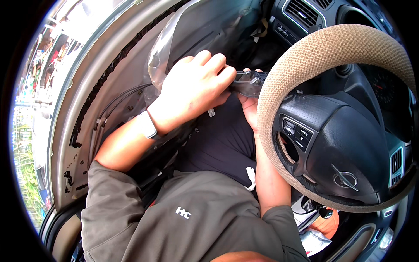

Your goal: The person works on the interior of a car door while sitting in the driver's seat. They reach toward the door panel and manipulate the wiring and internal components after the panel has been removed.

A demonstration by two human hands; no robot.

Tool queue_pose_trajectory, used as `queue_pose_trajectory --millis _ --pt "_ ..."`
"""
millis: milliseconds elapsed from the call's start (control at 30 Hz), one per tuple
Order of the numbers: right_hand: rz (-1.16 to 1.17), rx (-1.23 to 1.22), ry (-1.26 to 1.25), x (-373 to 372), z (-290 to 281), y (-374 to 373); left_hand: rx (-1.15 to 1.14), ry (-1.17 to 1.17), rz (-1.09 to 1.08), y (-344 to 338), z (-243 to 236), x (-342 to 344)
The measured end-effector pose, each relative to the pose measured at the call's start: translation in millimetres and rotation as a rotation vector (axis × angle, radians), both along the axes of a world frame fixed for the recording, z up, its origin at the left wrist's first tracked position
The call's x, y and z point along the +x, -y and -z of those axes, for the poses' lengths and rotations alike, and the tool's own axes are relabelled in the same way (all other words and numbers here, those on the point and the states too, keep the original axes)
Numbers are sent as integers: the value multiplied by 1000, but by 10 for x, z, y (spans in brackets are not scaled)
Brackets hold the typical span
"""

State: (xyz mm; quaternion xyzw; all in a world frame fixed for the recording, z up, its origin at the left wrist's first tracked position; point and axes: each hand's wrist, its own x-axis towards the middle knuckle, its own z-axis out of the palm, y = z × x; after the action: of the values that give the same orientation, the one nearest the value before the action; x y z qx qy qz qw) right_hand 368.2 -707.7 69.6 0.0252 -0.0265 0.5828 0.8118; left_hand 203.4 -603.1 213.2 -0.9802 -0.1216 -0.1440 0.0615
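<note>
Above my lap is a dark plastic part (248,85) with a glossy, see-through-looking section; its exact kind cannot be made out. My left hand (196,85) is closed round the part's left end, knuckles up, and hides that end. On the other side, my right hand (249,109) supports the part from below, with fingertips showing over its far edge. The steering wheel (273,65), in a woven beige cover, hides some of my right hand and the part's right end.
To the left stands the bare inner door (131,74), with clear plastic sheeting (163,56) hanging loose and thin cables (124,94) running along it. Air vents (301,13) sit in the dashboard ahead. A gear lever (325,212) is at the lower right.
</note>
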Motion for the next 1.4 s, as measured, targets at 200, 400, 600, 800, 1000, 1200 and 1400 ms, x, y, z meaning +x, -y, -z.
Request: queue_pose_trajectory --millis 200,400,600,800,1000,1200,1400 --pt "-66 98 -36 2 161 -61 52 -57 -53 -106 84 80" --pt "101 -222 362 -111 27 -22 24 -68 32 -192 136 76" --pt "253 -467 733 -320 -174 -67 -1 -69 46 -228 118 34" --pt "314 -426 858 -26 443 -68 -28 -95 -131 -345 61 79" --pt "821 -827 1807 -194 -12 -61 -77 -149 -211 -363 -16 120" --pt "811 -680 1901 -82 -261 -137 -82 -176 -211 -370 -10 123" --pt "653 -747 1889 -177 -249 -216 -96 -190 -253 -397 -6 87"
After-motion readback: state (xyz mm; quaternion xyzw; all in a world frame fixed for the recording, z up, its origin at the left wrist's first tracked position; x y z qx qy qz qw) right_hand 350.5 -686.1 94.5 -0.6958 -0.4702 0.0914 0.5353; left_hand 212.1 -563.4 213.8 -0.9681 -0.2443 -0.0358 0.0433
